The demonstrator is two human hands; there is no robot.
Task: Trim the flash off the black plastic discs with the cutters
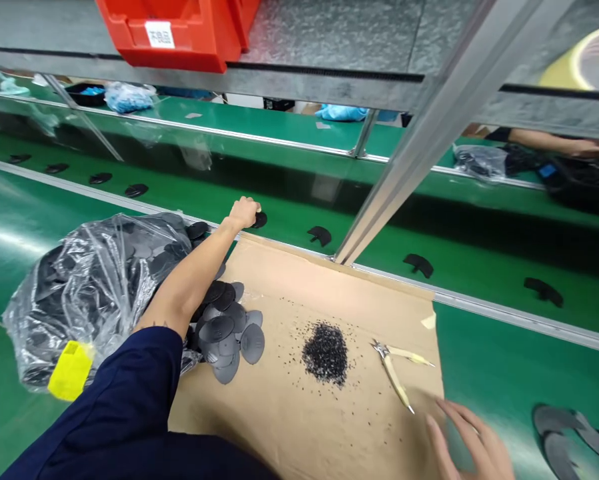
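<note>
My left hand (pixel 245 212) reaches over the metal rail to the green belt, its fingers closed at the edge of a round black plastic disc (pixel 261 220). I cannot tell whether the disc rests on the belt. Under that forearm lies a loose pile of dark oval discs (pixel 252 343), spilling from a clear plastic bag (pixel 97 280). My right hand (pixel 472 440), slightly blurred, hovers near the cardboard's right edge with thumb and fingers apart and nothing in them. Side cutters with pale handles (pixel 393 373) lie open on the cardboard (pixel 289 280), beside a heap of black plastic scraps (pixel 326 353).
Along the belt (pixel 284 207) lie several black fan-shaped parts (pixel 418 265) and, further left, black pieces (pixel 136 191). A slanted metal post (pixel 409 133) rises beside the belt. Overhead is a shelf with a red bin (pixel 179 33). Grey curved parts (pixel 574 433) lie lower right. Another person's arm (pixel 554 141) shows across the line.
</note>
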